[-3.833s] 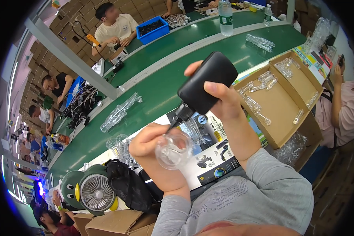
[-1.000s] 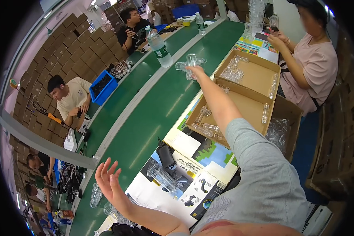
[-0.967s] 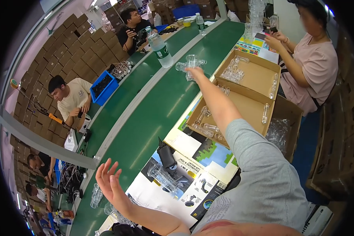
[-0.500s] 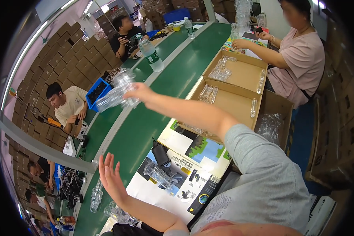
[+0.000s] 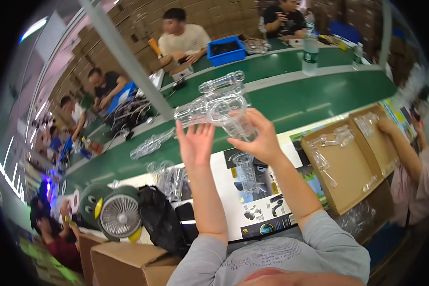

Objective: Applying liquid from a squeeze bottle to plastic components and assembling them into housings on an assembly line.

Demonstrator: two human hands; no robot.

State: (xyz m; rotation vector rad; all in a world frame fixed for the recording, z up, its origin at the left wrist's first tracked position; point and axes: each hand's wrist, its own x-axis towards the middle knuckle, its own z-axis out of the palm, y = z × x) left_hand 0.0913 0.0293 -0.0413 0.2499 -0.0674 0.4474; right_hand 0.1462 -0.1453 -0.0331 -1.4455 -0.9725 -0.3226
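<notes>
My right hand grips a bundle of clear plastic parts, shaped somewhat like a toy gun, above the near edge of the green belt. Just left of it my left hand is raised with its palm up and fingers stretched out. Its fingertips are close under the plastic; whether they touch it I cannot tell. Below my hands a similar clear part lies on a printed white board. More clear pieces are heaped left of my forearm, and another long clear piece rests on the belt.
Shallow cardboard trays with clear parts stand at right, beside a co-worker's arm. A fan, black cloth bag, phone and cardboard box are at lower left. Across the belt are a water bottle and blue bin.
My view has swung left. My right hand has drawn the clear parts back from its outstretched reach, close to my left hand, whose palm now faces up.
</notes>
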